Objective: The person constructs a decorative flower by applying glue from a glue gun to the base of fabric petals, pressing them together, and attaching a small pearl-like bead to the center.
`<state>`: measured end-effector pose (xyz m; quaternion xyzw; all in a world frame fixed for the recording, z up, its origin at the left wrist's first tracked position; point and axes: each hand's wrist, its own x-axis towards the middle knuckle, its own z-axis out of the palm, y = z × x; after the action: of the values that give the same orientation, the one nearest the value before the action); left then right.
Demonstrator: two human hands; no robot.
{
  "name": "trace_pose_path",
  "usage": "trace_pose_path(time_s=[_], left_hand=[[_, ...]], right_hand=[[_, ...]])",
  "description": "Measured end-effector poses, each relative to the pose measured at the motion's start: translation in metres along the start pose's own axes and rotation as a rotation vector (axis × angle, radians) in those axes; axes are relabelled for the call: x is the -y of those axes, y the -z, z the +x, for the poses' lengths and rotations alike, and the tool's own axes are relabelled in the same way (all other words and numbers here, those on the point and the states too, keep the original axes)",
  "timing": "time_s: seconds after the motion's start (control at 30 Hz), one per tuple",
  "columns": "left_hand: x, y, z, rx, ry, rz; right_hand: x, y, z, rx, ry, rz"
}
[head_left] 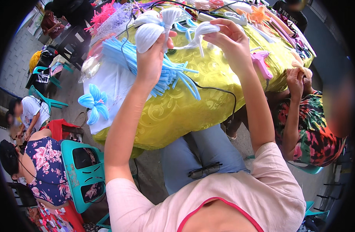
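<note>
- While the left hand (153,56) holds a white fuzzy flower (149,38) up over the blue stem bundle (119,53), its fingers close around the base.
- Right hand (233,40): fingertips pinching a white curled strip (207,29), right of bundle; cannot tell whether strip joins flower.
- Blue flower (94,101): left of bundle, nearer wearer.
- Pink glue gun (261,63): well right of bundle, on yellow cloth (181,112).

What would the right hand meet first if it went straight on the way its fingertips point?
Past the white fuzzy strip it pinches, the right hand points leftward, so it would probably first meet the white petal bundle in the left hand; one view leaves depth unclear.
</note>
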<state>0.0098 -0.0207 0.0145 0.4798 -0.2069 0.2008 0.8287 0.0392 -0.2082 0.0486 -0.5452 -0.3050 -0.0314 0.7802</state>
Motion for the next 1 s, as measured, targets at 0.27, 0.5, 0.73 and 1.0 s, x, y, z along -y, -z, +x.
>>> trace_pose_path(time_s=[0.27, 0.5, 0.73, 1.0], left_hand=[[-0.004, -0.002, -0.001, -0.013, -0.035, 0.084], [-0.005, -0.008, -0.002, -0.098, -0.119, 0.028], [-0.002, -0.001, -0.001, -0.109, -0.049, 0.111], [-0.002, -0.002, 0.001, -0.071, -0.062, 0.181]], right_hand=[[0.017, -0.027, -0.002, -0.054, -0.197, 0.238], [0.021, -0.044, -0.004, 0.008, -0.173, 0.252], [0.022, -0.052, 0.0, -0.04, -0.093, 0.16], [0.021, -0.055, 0.003, -0.032, -0.028, 0.153]])
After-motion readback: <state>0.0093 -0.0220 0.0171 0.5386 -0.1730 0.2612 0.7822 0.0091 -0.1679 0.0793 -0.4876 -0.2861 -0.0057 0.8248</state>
